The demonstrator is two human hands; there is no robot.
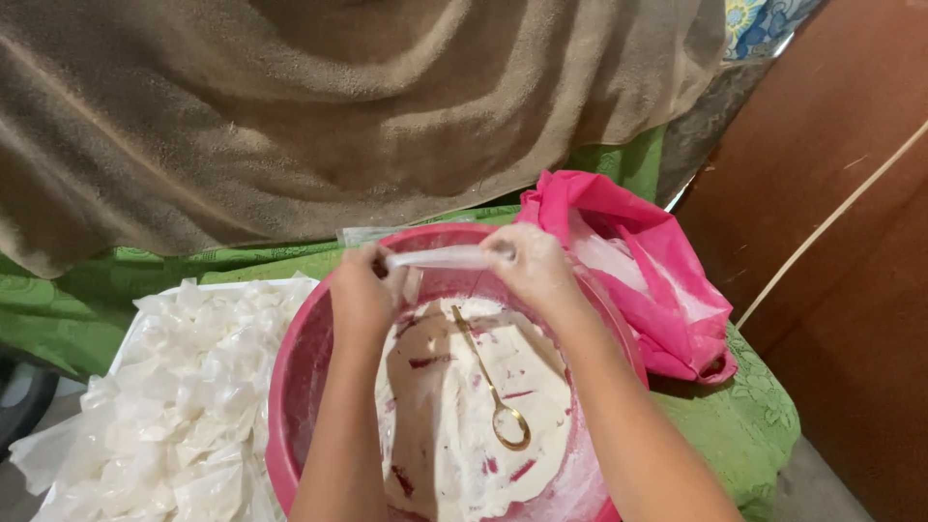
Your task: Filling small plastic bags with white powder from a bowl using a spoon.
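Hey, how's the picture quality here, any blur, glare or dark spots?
Head view: soft, even light with no hard glare; both hands, left hand and right hand, look slightly smeared around the clear plastic bag; the gold spoon in the pink basin is fairly sharp; the lower left corner falls dark.

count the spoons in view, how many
1: a gold spoon lying on the white mixture in the pink basin, below both hands. More could be buried in the mixture.
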